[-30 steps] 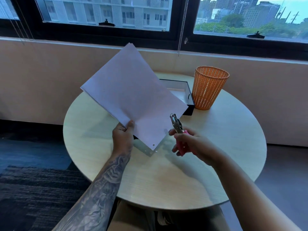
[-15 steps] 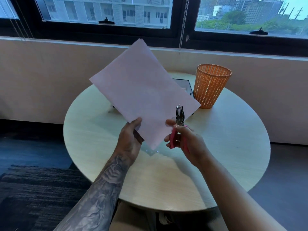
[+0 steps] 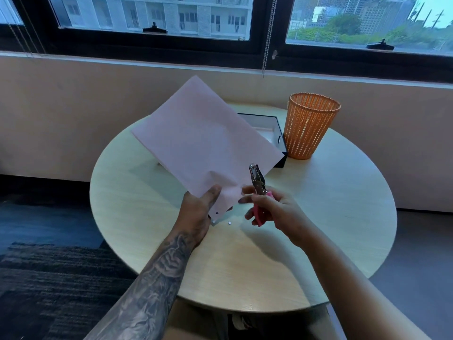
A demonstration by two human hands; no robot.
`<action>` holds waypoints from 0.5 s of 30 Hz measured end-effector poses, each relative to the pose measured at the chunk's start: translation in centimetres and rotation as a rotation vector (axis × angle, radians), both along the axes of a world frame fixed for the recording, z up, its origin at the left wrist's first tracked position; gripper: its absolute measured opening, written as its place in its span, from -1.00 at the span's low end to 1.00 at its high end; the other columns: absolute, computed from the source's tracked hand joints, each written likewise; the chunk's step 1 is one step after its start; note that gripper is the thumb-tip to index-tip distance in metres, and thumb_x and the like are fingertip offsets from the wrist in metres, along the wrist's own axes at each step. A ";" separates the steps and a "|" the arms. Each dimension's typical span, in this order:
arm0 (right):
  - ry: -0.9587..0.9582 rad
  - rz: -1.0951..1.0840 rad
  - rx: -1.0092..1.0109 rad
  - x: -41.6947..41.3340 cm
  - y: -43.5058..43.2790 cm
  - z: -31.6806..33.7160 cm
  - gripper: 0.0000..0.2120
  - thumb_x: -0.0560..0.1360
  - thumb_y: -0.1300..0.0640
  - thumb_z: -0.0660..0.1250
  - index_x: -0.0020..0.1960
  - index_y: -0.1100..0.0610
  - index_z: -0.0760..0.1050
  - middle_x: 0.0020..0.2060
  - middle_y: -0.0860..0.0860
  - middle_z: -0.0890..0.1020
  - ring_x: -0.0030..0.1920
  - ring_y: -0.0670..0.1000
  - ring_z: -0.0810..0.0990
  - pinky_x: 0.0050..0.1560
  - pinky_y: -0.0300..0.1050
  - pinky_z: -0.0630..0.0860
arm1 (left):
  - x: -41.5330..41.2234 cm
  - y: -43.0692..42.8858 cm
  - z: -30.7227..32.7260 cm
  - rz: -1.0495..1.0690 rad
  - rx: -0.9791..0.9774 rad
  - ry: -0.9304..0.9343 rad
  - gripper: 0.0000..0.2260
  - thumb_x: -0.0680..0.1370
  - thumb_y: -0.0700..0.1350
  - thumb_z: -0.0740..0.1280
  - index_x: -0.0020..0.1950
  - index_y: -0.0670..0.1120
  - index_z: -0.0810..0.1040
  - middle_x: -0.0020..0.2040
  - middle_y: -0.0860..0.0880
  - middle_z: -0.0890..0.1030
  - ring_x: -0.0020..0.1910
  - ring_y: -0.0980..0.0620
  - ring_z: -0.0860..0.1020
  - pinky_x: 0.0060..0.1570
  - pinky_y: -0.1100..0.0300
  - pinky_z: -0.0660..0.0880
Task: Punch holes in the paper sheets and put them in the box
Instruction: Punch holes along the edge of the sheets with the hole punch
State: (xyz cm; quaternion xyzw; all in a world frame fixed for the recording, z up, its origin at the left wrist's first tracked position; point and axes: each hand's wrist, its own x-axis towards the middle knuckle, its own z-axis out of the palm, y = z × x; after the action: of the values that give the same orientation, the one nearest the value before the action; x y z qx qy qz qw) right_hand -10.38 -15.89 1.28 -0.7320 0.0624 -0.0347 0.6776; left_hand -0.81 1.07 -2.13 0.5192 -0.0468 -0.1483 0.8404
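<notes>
L hand [image 3: 198,212] pinches the paper sheet [image 3: 203,143] at its near corner, held tilted above the table [image 3: 318,229] centre. One hole shows by that corner; a white chad [image 3: 229,223] now lies on the table just below, not there 1 s ago. Sheet has swung up and back since then. R hand [image 3: 272,212] is clamped on the hole punch [image 3: 257,182], nose up just beside the sheet's right edge. Box [image 3: 275,133] sits toward the far edge, basket [image 3: 311,126] beside it. Prob lining up the next hole, boxing comes after.

An orange mesh basket [image 3: 310,126] is standing on the far right of the round pale table [image 3: 331,217], below dark-framed windows [image 3: 152,20] showing buildings.
</notes>
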 end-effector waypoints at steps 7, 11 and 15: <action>0.193 0.036 -0.256 -1.0 -1.3 0.6 -0.85 0.61 0.20 0.31 0.09 0.25 0.58 -0.16 0.19 0.73 -0.25 0.09 0.65 -0.24 0.02 0.57 | 0.0 -0.3 -0.2 0.081 0.002 0.009 -0.86 0.58 -0.28 0.35 0.03 -0.08 0.65 -0.06 0.00 0.73 -0.02 -0.10 0.65 0.02 -0.03 0.53; 0.303 0.037 -0.321 -0.9 -1.0 0.8 -0.79 0.58 0.23 0.32 0.02 0.41 0.54 -0.17 0.27 0.71 -0.38 0.09 0.58 -0.40 -0.13 0.51 | -0.1 -0.4 0.0 0.070 -0.008 0.018 -0.87 0.58 -0.27 0.36 0.02 -0.08 0.65 -0.07 -0.02 0.71 -0.08 -0.09 0.64 -0.19 0.08 0.51; 0.368 0.035 -0.367 -0.7 -1.1 1.0 -0.85 0.54 0.22 0.33 -0.10 0.32 0.52 -0.28 0.24 0.64 -0.42 0.11 0.54 -0.44 -0.14 0.45 | -0.2 -0.3 -0.1 0.048 0.031 0.054 -0.91 0.57 -0.22 0.38 0.03 -0.06 0.65 -0.10 -0.04 0.68 -0.18 -0.05 0.63 -0.42 0.23 0.37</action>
State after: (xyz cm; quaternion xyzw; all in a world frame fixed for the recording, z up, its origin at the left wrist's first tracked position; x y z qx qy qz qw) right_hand -11.12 -16.94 2.28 -0.8375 0.1645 0.1000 0.5114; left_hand -1.05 0.77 -2.20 0.5291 -0.0096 -0.1429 0.8364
